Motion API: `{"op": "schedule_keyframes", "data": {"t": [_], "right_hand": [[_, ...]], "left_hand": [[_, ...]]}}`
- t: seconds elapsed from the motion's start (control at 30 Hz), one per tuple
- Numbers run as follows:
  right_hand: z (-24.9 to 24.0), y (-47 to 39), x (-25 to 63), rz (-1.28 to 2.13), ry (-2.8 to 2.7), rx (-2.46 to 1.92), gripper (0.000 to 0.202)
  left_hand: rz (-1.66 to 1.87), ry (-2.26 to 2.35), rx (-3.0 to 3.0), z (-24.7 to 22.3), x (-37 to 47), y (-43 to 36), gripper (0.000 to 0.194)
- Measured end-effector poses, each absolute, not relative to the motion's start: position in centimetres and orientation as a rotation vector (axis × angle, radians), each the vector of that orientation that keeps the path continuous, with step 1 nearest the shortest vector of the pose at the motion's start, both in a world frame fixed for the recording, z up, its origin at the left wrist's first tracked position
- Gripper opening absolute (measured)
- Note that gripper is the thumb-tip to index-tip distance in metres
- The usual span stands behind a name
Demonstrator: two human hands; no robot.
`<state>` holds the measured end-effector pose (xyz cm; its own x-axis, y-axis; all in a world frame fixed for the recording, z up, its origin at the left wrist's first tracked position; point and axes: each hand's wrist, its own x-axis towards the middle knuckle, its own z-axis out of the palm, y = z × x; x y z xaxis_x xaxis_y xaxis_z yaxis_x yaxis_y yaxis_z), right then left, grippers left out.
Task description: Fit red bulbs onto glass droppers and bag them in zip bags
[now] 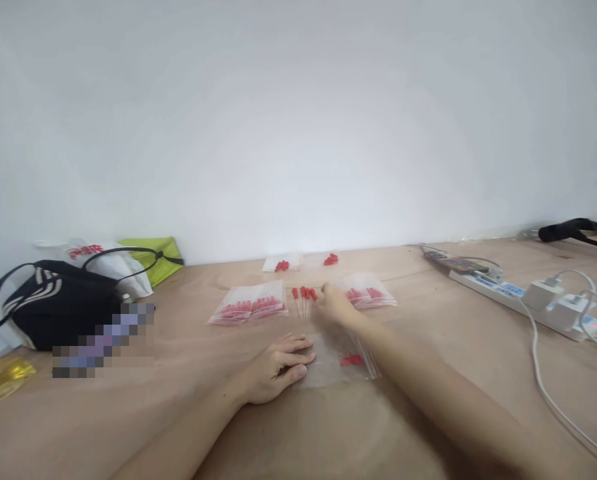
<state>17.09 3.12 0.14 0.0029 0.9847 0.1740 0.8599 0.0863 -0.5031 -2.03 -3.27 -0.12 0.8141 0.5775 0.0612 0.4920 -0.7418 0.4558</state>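
Note:
My left hand (281, 369) lies with its fingers spread, fingertips on the left edge of a clear zip bag (325, 370). A red piece (351, 361) shows at that bag's right side. Beyond the bag, my right hand (334, 305) is beside several red-headed thin sticks (304, 293); its fingers are blurred and whatever they may hold is hidden. Filled bags of red pieces lie to the left (251, 303) and right (371, 291) of the sticks. Farther back, two small clusters of red pieces (281, 266) (331, 259) rest on flat clear bags.
On the left are a black bag (63, 303), a green bag (161, 263) and a yellow packet (5, 380). A white power strip (508, 293) with chargers, cables and a phone (455, 261) occupies the right. A black strap-like object (575, 230) lies at the far right.

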Motion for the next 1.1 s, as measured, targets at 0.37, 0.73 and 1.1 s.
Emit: {"op": "schedule_keyframes", "data": {"t": [0.37,0.73,1.1], "right_hand": [[0.8,3.1,18.3,0.357,-1.861,-1.726,0.059],[-3.1,-4.1,26.9,0.679,-1.008,-1.303,0.067],[-2.9,-5.0,23.8,1.067,-0.902,-1.100,0.043]], "left_hand": [[0.256,0.794,2.615,-0.5,-2.4,-3.2,0.037],[0.252,0.828,2.614,0.0,-2.0,-3.4,0.039],[0.269,0.879,2.595,0.0,-2.1,-3.8,0.049]]}}
